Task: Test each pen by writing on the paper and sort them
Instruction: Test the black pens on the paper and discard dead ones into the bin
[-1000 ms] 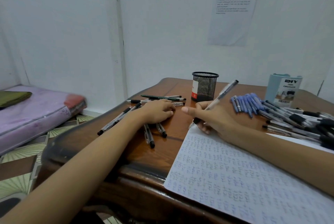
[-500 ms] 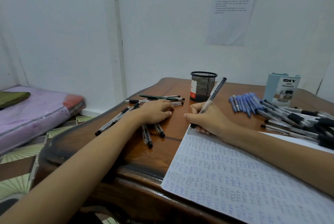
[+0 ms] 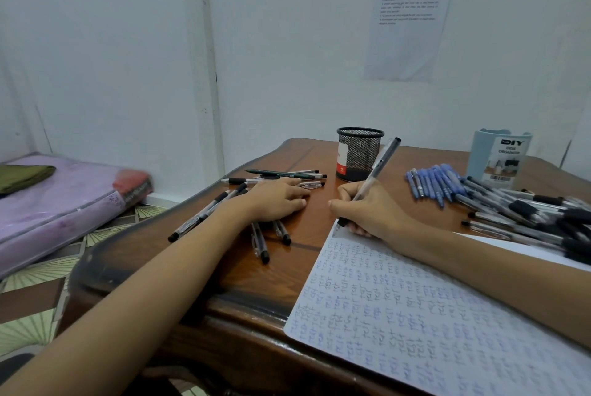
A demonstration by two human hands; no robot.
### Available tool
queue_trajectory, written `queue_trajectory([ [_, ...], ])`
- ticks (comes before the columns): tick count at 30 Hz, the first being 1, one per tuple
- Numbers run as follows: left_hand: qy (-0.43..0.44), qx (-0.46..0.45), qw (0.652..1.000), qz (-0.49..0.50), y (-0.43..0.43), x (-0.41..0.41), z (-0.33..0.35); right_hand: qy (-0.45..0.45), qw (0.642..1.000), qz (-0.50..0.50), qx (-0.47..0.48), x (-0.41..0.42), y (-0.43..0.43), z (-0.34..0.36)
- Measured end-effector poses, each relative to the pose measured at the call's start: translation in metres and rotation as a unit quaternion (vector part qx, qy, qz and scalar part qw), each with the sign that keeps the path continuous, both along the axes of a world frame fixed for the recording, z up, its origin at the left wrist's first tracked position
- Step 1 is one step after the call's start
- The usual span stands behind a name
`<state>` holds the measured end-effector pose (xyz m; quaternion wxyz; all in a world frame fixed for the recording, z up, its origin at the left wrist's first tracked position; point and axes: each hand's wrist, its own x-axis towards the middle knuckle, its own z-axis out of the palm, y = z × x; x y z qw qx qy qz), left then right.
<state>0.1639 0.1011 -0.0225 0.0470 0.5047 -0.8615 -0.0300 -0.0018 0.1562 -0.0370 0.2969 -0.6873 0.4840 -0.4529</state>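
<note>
My right hand (image 3: 367,210) grips a clear pen with a black tip (image 3: 379,168), its point down at the far left corner of the white paper (image 3: 415,309), which is covered in small blue and black marks. My left hand (image 3: 275,200) rests flat on the wooden table (image 3: 271,283), lying over several black-tipped pens (image 3: 262,242). More black pens (image 3: 204,213) lie left of that hand. A row of blue pens (image 3: 431,183) and a big heap of black-capped pens (image 3: 537,213) sit to the right.
A black mesh pen cup (image 3: 358,154) stands behind my hands, with a green pencil (image 3: 281,174) left of it. A pale blue organizer box (image 3: 499,156) stands at the back right. A purple mattress (image 3: 57,203) lies on the floor to the left.
My right hand turned the pen from a low slant to steeper, with the tip set on the paper's corner. The left hand has stayed on the pens.
</note>
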Motion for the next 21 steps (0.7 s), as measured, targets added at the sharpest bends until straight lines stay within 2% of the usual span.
queue_trajectory([
  [21,-0.001,0.0,1.0,0.005,0.0015,-0.0001,-0.0002,0.021,0.998,-0.02,-0.053,-0.0024,-0.0091,-0.0045],
])
